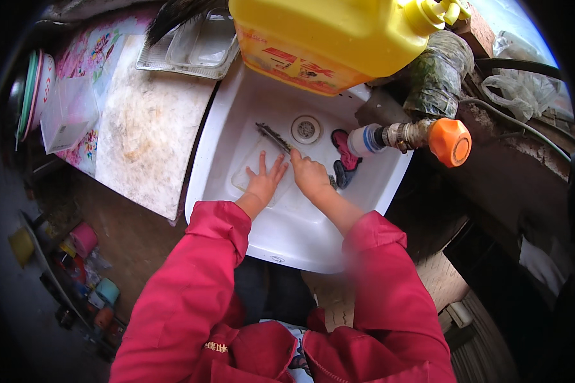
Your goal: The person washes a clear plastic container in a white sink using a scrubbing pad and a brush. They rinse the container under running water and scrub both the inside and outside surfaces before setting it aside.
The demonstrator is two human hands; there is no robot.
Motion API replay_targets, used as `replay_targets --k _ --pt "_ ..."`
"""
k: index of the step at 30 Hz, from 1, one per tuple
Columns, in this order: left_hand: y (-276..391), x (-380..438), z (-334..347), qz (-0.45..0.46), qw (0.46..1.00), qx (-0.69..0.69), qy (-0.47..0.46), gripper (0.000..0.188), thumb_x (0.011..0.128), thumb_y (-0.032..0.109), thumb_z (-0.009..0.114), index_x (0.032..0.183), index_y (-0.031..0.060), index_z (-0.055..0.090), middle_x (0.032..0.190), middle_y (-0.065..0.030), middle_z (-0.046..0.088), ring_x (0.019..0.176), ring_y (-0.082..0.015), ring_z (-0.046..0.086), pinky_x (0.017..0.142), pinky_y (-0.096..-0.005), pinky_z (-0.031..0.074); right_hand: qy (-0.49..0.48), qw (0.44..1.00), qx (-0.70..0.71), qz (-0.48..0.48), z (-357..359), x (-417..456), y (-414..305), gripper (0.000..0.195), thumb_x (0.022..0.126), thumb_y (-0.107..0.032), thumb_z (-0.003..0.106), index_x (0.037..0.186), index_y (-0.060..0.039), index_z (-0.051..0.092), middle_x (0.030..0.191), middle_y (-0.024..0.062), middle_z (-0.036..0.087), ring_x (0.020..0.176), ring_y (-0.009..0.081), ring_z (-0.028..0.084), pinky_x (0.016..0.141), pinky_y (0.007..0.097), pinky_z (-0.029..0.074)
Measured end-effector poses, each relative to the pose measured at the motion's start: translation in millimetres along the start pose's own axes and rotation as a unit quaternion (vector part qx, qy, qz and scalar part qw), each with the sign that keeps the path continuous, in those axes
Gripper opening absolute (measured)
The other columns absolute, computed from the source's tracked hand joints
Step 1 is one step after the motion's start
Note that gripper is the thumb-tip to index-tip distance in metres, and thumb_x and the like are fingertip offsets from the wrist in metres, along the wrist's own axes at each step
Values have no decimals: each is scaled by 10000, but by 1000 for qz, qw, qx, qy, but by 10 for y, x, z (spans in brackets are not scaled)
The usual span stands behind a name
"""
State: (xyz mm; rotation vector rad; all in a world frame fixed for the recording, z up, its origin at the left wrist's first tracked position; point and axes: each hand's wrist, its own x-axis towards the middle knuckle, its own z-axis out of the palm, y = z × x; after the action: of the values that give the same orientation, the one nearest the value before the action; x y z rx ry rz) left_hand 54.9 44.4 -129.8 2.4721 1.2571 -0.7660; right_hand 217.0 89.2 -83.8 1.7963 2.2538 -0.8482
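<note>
My right hand [310,175] is closed around the handle of a long thin brush [274,138] with dark bristles, pointing up and left inside the white sink [292,234]. My left hand [265,179] lies palm down with its fingers spread, on a clear plastic tray or lid [243,176] on the sink floor. The tray is hard to make out against the white, and the hand hides part of it. Just above the brush is the metal drain strainer [307,129]. A pink and dark grey cloth [348,158] rests to the right of my right hand.
A large yellow jug [316,38] stands over the sink's far rim. The tap with an orange knob [450,142] juts in from the right. To the left are a stained white board [148,129], clear plastic trays [206,40] and a clear box [72,115].
</note>
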Motion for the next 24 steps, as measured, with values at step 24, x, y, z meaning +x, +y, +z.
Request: replay_targets --k 24 --pt "-31 12 -65 -8 1000 1 -19 739 859 162 568 1510 224 225 1588 -31 54 1370 -534 136 793 -668 486 -33 999 28 17 -14 -118 232 219 959 -184 445 1144 -69 471 819 216 669 743 377 675 647 475 539"
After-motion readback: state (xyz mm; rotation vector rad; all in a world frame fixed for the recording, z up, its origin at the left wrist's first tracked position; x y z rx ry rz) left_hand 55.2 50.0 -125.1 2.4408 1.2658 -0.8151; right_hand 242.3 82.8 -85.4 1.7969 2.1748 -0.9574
